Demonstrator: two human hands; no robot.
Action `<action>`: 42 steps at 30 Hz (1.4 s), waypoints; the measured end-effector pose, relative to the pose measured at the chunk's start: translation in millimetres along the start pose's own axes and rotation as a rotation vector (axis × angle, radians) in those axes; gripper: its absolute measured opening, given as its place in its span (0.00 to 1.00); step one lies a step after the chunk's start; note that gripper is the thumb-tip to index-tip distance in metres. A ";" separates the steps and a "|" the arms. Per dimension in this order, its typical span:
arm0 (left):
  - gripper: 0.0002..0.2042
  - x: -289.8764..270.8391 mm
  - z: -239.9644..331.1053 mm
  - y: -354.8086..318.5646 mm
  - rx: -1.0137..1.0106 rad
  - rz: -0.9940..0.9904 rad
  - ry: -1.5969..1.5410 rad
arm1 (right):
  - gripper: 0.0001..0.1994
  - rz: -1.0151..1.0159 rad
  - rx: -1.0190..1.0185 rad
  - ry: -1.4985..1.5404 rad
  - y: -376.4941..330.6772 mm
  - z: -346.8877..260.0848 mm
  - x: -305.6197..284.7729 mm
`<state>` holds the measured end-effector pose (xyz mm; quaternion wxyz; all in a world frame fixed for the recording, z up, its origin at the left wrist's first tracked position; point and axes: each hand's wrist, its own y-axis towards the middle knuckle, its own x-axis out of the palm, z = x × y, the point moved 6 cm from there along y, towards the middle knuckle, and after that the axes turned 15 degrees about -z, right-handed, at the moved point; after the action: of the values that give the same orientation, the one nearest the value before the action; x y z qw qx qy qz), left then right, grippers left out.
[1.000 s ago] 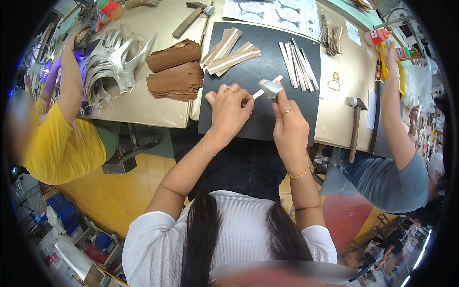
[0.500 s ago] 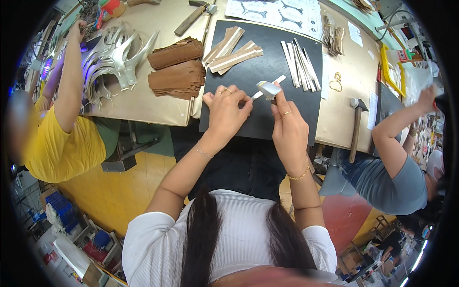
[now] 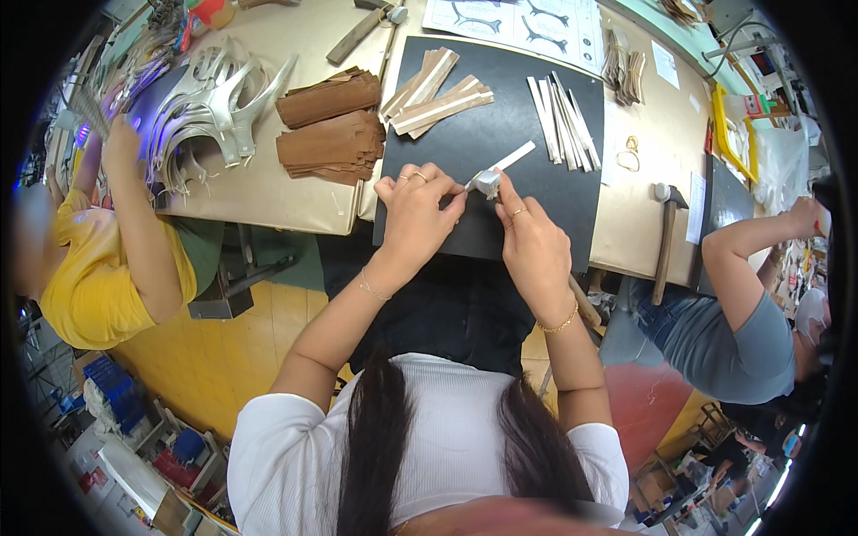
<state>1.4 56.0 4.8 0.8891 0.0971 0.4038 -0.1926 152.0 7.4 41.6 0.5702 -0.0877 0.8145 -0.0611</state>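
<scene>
A narrow white strip (image 3: 516, 155) lies aslant on the black mat (image 3: 572, 214), and the fingertips of my left hand (image 3: 416, 213) pinch its near end. My right hand (image 3: 536, 243) grips a hammer (image 3: 486, 183) close behind its silvery metal head. The head rests on or just over the strip, beside my left fingertips; I cannot tell whether it touches. Part of the wooden handle shows below my right wrist. Farther up the mat are tan pieces with white bands (image 3: 442, 109) and several loose white strips (image 3: 563, 121).
Brown stacked pieces (image 3: 331, 147) and silvery curved parts (image 3: 234, 121) lie to the left. Another hammer (image 3: 668, 223) lies at the right near rubber bands (image 3: 628, 154). A printed sheet (image 3: 509, 27) is at the back. Co-workers sit on both sides.
My right hand has brought the hammer head down and left onto or near the strip. My left hand stays almost in place. The co-worker in yellow has drawn an arm back.
</scene>
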 end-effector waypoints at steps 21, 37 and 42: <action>0.04 -2.5 -0.2 -6.8 0.056 0.016 0.042 | 0.25 0.130 -0.105 0.114 -8.4 -12.8 -8.2; 0.04 -10.1 -6.3 -19.4 0.062 0.007 0.037 | 0.27 0.118 -0.183 0.139 -10.2 -20.1 -7.2; 0.05 -10.5 -9.1 -19.0 0.028 -0.042 0.030 | 0.27 0.034 -0.175 0.106 -13.3 -22.7 0.9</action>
<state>-19.1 44.6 6.5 0.8771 0.1039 0.4164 -0.2155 131.3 -5.8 51.1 0.5176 -0.1199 0.8471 0.0156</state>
